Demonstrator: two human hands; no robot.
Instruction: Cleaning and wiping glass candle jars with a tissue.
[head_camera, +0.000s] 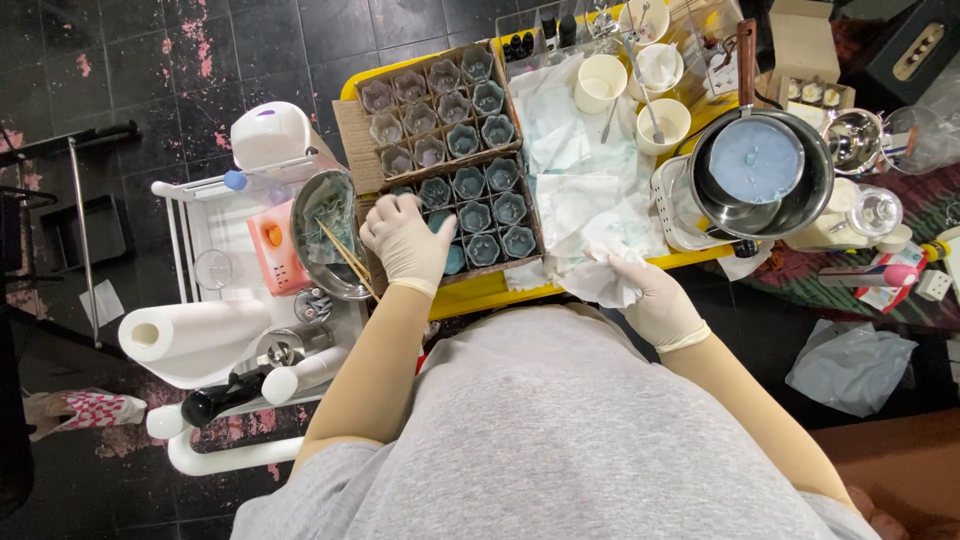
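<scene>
The brown cardboard tray of small flower-shaped glass cups (480, 215) sits on the yellow table (490, 293), right in front of the person. The cups stand in neat rows. Each one has wavy sides like petals and looks blue-green inside. The left hand in a thin white glove (408, 240) rests on the near left corner of this tray. Its fingers are curled down over a cup there, but the picture does not show if they really grip it.

Just behind this tray lies a second cardboard tray of the same little cups (437, 107), and those look paler and greyer.

Just right of the near tray, the right hand in a white glove (650, 295) is closed around a crumpled white paper towel (598, 280). More white paper sheets (580, 170) are spread over the table on that side.

Further right of the tray stands a shiny metal pot with a wooden handle (765, 170), with pale blue stuff inside. Behind the paper sheets are three small white cups (635, 90), some with spoons in them.

Left of the tray is a round metal bowl with thin wooden sticks (330, 235) resting in it. Further left, a roll of white paper towel (185, 335) lies on a white cart (190, 215).
</scene>
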